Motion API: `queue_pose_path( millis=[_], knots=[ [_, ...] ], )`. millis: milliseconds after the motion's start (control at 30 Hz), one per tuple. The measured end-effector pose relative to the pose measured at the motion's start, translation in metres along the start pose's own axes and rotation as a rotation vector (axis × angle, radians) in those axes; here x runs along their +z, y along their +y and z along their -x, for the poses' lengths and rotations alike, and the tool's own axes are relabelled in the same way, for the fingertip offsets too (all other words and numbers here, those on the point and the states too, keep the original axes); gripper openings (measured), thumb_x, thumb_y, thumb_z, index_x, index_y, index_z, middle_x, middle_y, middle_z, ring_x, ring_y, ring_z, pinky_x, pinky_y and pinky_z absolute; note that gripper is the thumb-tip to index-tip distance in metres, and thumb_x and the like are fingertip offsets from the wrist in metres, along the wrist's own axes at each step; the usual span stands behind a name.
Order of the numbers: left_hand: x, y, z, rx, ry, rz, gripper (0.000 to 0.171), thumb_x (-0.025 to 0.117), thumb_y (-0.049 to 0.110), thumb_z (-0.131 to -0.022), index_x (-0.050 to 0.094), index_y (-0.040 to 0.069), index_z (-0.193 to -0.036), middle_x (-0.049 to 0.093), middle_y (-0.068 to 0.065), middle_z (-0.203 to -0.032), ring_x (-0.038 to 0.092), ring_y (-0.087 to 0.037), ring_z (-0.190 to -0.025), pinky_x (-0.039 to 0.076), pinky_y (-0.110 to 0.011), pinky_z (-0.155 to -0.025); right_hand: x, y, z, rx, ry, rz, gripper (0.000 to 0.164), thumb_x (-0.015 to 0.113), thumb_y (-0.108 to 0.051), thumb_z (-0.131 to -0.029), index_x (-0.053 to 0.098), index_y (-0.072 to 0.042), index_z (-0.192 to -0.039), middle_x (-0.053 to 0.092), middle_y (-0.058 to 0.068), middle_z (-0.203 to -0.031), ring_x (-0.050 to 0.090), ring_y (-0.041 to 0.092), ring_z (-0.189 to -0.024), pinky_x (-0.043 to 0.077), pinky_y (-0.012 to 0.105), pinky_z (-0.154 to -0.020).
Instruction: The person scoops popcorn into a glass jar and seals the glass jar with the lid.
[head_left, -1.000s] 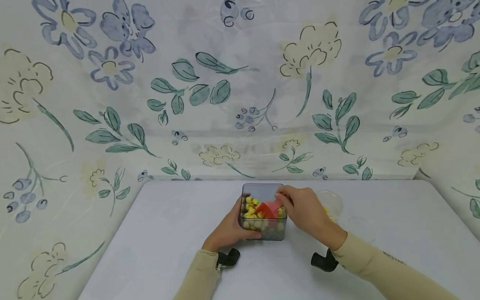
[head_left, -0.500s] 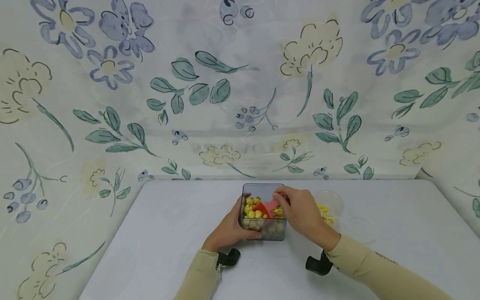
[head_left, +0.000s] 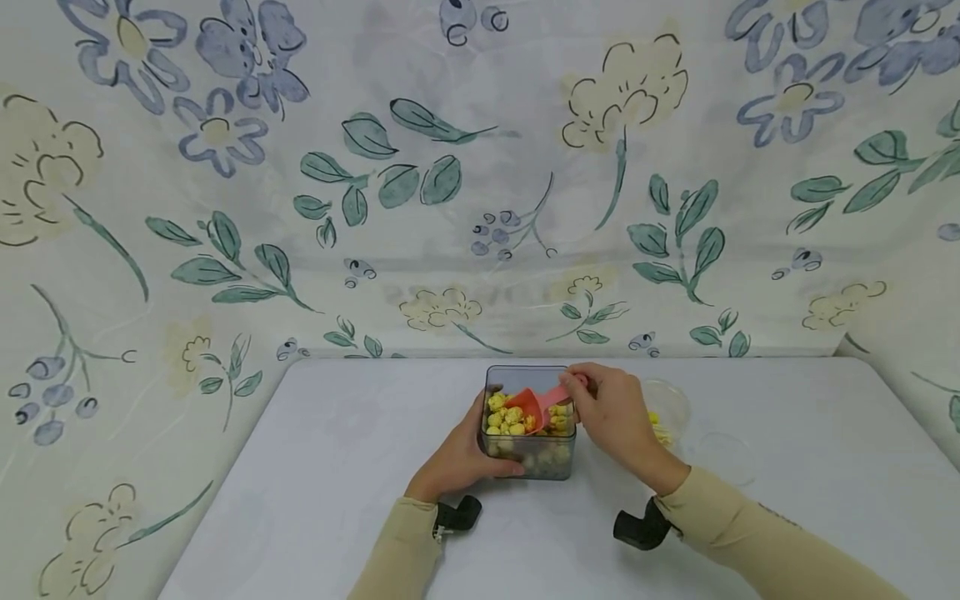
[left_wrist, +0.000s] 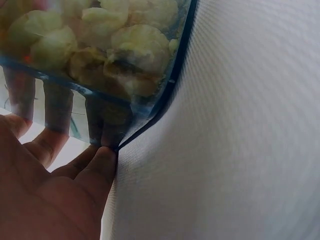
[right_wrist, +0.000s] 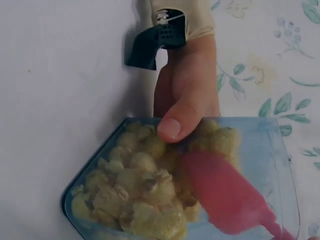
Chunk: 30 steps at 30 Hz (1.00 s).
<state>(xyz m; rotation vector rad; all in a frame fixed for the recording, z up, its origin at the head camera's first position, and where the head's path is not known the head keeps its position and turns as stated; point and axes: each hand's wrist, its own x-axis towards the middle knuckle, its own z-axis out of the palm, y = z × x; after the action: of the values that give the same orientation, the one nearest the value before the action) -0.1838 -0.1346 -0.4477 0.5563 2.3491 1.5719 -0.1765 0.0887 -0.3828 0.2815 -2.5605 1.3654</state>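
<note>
A clear bluish square container (head_left: 536, 379) full of yellow popcorn (head_left: 504, 419) stands at the far middle of the table. My left hand (head_left: 456, 460) grips it from the left, the thumb along its near wall; the left wrist view shows the fingers behind the see-through wall (left_wrist: 65, 130). With my right hand (head_left: 618, 417) I pinch the handle of a pinkish-red scoop (head_left: 531, 407) over the container's right rim. The scoop's bowl lies tilted among the popcorn, inside the container. In the right wrist view, the scoop (right_wrist: 225, 192) shows against the wall.
Right of the container, partly behind my right hand, is a clear round tub (head_left: 673, 396) with yellow pieces (head_left: 660, 429) in it. A clear round lid (head_left: 726, 458) lies flat beside it. Flower-patterned cloth (head_left: 480, 208) hangs behind the white table (head_left: 337, 433).
My right hand has shifted slightly right and up, and the scoop's handle has come further into view. The popcorn around the scoop has shifted. My left hand and the container have hardly moved.
</note>
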Motion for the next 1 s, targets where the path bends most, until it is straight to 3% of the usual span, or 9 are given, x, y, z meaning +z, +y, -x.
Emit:
queue_pose_path(
  millis=[167,367,667,1000],
  knots=[
    [0.0000,-0.0010,0.0007,-0.002,0.005,-0.010,0.107,0.085,0.024,-0.066,0.014,0.029,-0.146,0.042,0.008,-0.135,0.043,-0.010,-0.121,0.031,-0.039,-0.105,0.0044,0.0026,0.0009,0.025,-0.006,-0.023,0.019,0.059,-0.020,-0.092,0.068,-0.004,-0.098,0.059,0.007,-0.058,0.051,0.012,-0.045,0.035,0.024,-0.039],
    [0.0007,-0.0008,0.0020,0.001,0.005,-0.017,0.116,0.086,0.025,-0.064,0.005,0.036,-0.147,0.034,0.011,-0.143,0.034,-0.010,-0.129,0.026,-0.040,-0.107,0.0006,0.0039,0.0006,0.076,0.046,-0.071,0.020,0.059,-0.022,-0.092,0.069,-0.005,-0.096,0.062,0.008,-0.061,0.053,0.015,-0.046,0.039,0.026,-0.039],
    [-0.0003,0.0021,0.0007,-0.006,-0.004,-0.019,0.106,0.085,0.024,-0.066,0.015,0.026,-0.146,0.042,0.007,-0.136,0.044,-0.011,-0.120,0.030,-0.041,-0.105,0.0019,0.0029,0.0021,0.217,-0.034,-0.131,0.022,0.061,-0.022,-0.091,0.069,-0.005,-0.103,0.059,0.011,-0.060,0.051,0.016,-0.046,0.037,0.024,-0.039],
    [0.0000,0.0025,0.0010,-0.006,-0.004,0.003,0.105,0.085,0.023,-0.066,0.016,0.027,-0.146,0.042,0.009,-0.136,0.043,-0.010,-0.121,0.027,-0.042,-0.107,-0.0002,0.0046,0.0036,0.294,-0.024,-0.245,0.024,0.061,-0.024,-0.091,0.068,-0.004,-0.103,0.061,0.010,-0.064,0.056,0.025,-0.053,0.042,0.024,-0.043]
  ],
)
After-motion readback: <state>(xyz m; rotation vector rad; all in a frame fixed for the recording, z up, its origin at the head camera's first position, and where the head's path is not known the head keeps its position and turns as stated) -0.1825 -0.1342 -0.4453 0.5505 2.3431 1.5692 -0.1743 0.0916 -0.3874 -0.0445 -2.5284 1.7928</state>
